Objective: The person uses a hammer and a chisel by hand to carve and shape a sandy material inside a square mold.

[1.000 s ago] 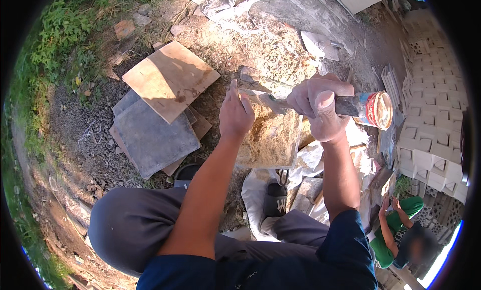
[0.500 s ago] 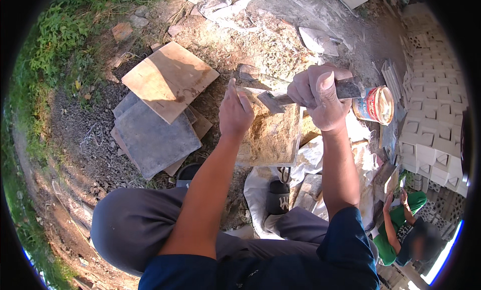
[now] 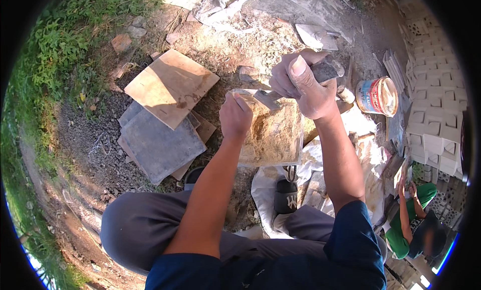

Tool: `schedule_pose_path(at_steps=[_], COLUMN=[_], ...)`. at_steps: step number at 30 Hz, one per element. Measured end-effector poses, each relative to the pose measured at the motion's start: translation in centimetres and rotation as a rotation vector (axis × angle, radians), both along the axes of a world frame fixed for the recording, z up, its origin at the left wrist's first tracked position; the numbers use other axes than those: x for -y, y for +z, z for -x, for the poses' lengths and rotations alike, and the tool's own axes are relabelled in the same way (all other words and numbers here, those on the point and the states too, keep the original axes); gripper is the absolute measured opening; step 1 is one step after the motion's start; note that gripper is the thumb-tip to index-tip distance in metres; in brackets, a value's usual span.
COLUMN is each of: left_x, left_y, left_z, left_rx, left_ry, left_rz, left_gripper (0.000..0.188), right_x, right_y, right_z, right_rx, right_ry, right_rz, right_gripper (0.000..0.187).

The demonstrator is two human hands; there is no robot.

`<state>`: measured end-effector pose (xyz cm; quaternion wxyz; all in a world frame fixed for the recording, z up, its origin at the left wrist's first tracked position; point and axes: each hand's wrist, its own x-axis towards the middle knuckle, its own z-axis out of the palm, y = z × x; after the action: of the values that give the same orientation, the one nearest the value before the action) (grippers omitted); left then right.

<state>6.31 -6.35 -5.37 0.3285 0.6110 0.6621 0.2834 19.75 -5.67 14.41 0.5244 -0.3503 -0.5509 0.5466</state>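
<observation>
A square tile [image 3: 273, 139] crusted with tan mortar lies in front of me, its near edge toward my lap. My left hand [image 3: 235, 117] is closed at the tile's left edge; the fingertips are partly hidden. My right hand [image 3: 308, 87] is wrapped round the thick dark handle of a scraper-like tool [image 3: 326, 69], thumb on top. The tool's flat metal blade [image 3: 267, 99] points left and lies over the far part of the mortar face, close to my left hand. I cannot tell whether the blade touches the mortar.
To the left lie stacked tiles, a tan one [image 3: 173, 87] over a grey one [image 3: 163, 142]. A labelled bucket [image 3: 377, 96] stands at right, a trowel [image 3: 316, 37] beyond. White sheeting [image 3: 263, 189] lies by my shoe [image 3: 286, 196]. Pale blocks [image 3: 433, 104] and a seated person [image 3: 413, 217] are far right.
My right hand and tool have shifted left and farther away, the blade now over the tile's far part. My left index finger, raised before, is now curled in at the edge.
</observation>
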Motion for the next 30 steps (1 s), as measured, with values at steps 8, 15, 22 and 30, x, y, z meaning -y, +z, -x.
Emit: schedule_pose_path(at_steps=[8,15,22,30], left_x=[-0.2,-0.2,0.3,-0.1], left_y=[0.0,-0.3,-0.6,-0.4], left_z=[-0.2,-0.2,0.1,-0.4], left_rx=[-0.011,-0.003,-0.060,-0.051], left_ry=[0.017,-0.016,-0.025,-0.024], left_rz=[0.033,-0.033,0.021,0.034], left_gripper=[0.034,0.034,0.034,0.033], right_x=[-1.1,0.2,2.2,2.8], right_y=[-0.2,0.1,-0.1,-1.6], right_z=[1.3,0.7,-1.1,-0.7], right_rx=[0.017,0.044,0.107,0.121], right_ry=[0.037,0.016,-0.074,-0.138], right_rz=[0.074,-0.092,-0.179,-0.139], right_gripper=[0.046,0.048,0.051,0.057])
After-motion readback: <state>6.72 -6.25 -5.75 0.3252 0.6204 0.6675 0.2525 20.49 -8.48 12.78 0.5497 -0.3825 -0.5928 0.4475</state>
